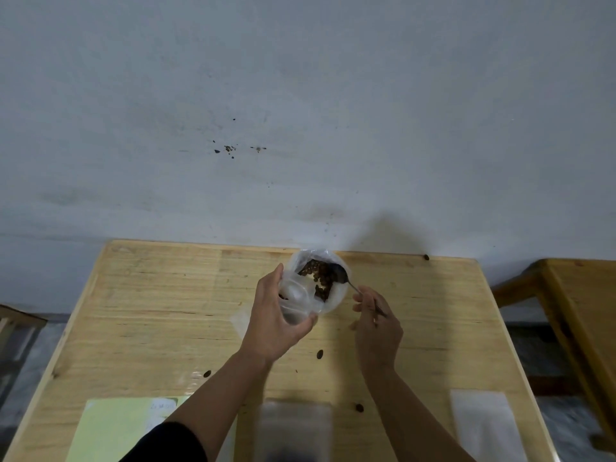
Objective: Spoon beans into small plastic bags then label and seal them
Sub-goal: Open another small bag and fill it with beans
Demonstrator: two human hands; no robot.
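Wooden tabletop: pale planks, set against a grey-white wall.
Left hand: raised over the tabletop, fingers and thumb curled round a small clear plastic bag and holding its mouth open.
Right hand: just right of the left, fingers pinched together on the handle of a metal spoon.
Spoon bowl: dark, dipped in among the beans.
Beans: brown heap inside a larger clear bag standing near the tabletop's far edge, touching the small bag.
Loose beans: a few scattered on the tabletop, apart from each other.
Near edge: green sheet at left, blurred clear bag in the middle, white bag lying flat at right.
Right of the tabletop: second wooden table.
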